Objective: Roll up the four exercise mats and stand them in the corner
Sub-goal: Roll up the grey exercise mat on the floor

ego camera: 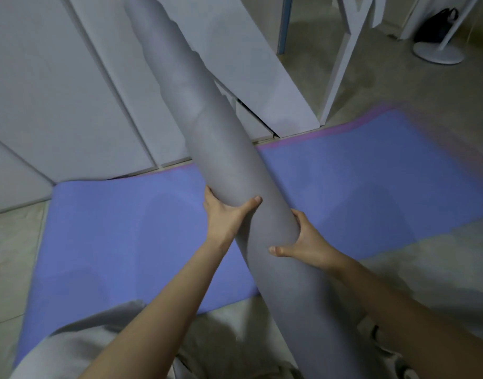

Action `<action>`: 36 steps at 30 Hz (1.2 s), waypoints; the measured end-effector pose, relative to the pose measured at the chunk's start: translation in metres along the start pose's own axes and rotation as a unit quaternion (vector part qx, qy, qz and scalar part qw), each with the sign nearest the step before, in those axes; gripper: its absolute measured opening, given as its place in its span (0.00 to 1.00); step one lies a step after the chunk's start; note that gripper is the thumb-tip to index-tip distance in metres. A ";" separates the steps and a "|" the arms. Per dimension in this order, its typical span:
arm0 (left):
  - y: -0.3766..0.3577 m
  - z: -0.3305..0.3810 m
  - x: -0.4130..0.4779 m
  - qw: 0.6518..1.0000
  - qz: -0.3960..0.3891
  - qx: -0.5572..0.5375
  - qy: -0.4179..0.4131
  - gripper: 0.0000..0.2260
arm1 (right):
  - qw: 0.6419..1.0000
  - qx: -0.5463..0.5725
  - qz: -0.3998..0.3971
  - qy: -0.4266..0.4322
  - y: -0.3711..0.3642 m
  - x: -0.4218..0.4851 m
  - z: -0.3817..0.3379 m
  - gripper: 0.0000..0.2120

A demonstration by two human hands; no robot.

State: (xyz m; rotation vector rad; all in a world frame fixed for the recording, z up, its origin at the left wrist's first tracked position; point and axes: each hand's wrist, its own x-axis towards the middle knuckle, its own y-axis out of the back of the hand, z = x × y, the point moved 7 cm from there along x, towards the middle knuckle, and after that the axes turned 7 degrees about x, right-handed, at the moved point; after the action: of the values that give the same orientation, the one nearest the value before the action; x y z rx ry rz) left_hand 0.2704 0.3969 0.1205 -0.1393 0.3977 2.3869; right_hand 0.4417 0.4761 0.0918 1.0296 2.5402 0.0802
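A rolled grey mat runs as a long tube from the top middle of the head view down toward my body, lifted off the floor. My left hand grips it from the left, thumb across the front. My right hand grips it from the right a little lower, thumb on the front. Under the roll a blue mat with a pink edge lies flat and unrolled on the floor. No other mats are in view.
White cabinet doors fill the left and the top. A white frame leg stands at the upper right. A round white stand base and a dark bag sit at the far right. Pale floor lies right of the blue mat.
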 end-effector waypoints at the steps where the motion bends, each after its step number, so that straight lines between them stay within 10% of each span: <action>1: 0.002 0.001 0.002 0.999 -0.001 -0.031 0.026 0.49 | 1.000 0.004 -0.002 0.004 0.003 0.000 -0.002 0.40; 15: 0.016 0.041 0.013 0.997 0.022 -0.068 -0.030 0.41 | 0.977 -0.205 -0.049 0.040 -0.006 0.012 -0.053 0.47; 22: 0.009 0.054 -0.001 0.992 0.034 -0.025 -0.117 0.50 | 0.988 0.092 0.014 0.122 0.000 0.018 -0.140 0.35; 26: 0.004 0.062 -0.002 0.986 -0.017 -0.019 -0.165 0.50 | 0.991 0.012 0.069 0.116 0.003 0.025 -0.149 0.42; 29: 0.005 0.070 -0.005 0.984 -0.058 -0.034 -0.163 0.43 | 0.988 -0.015 0.113 0.106 0.012 0.023 -0.152 0.56; 36: 0.023 0.083 0.007 0.990 -0.095 -0.042 -0.097 0.21 | 0.992 -0.001 0.085 0.095 0.028 0.026 -0.149 0.44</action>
State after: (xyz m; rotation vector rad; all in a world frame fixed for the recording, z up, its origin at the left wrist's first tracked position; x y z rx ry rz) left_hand 0.2508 0.4122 0.2033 0.0181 0.1842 2.2053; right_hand 0.3865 0.5282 0.2252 1.2918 2.6137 0.2387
